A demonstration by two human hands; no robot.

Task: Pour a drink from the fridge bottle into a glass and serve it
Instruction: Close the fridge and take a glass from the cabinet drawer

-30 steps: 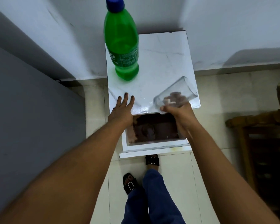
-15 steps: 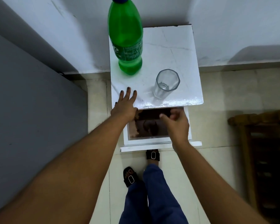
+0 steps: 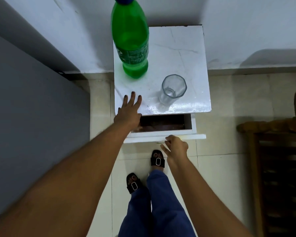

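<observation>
A green plastic bottle (image 3: 130, 38) with a blue cap stands upright at the back left of the small white table (image 3: 183, 53). An empty clear glass (image 3: 172, 90) stands upright near the table's front edge, right of the bottle. My left hand (image 3: 128, 111) lies flat on the front left corner of the tabletop, fingers spread, holding nothing. My right hand (image 3: 175, 147) hovers at the white front of the partly open drawer (image 3: 164, 135) below the tabletop, fingers loosely apart and empty.
A grey fridge side (image 3: 32, 117) fills the left. A wooden rack (image 3: 278, 168) stands at the right. The white wall runs behind the table. My legs in blue trousers and black sandals (image 3: 158, 159) stand on the tiled floor just before the drawer.
My right hand set the glass upright on the table, let go and dropped down to the drawer front. The drawer now sticks out less. My left hand stayed on the tabletop.
</observation>
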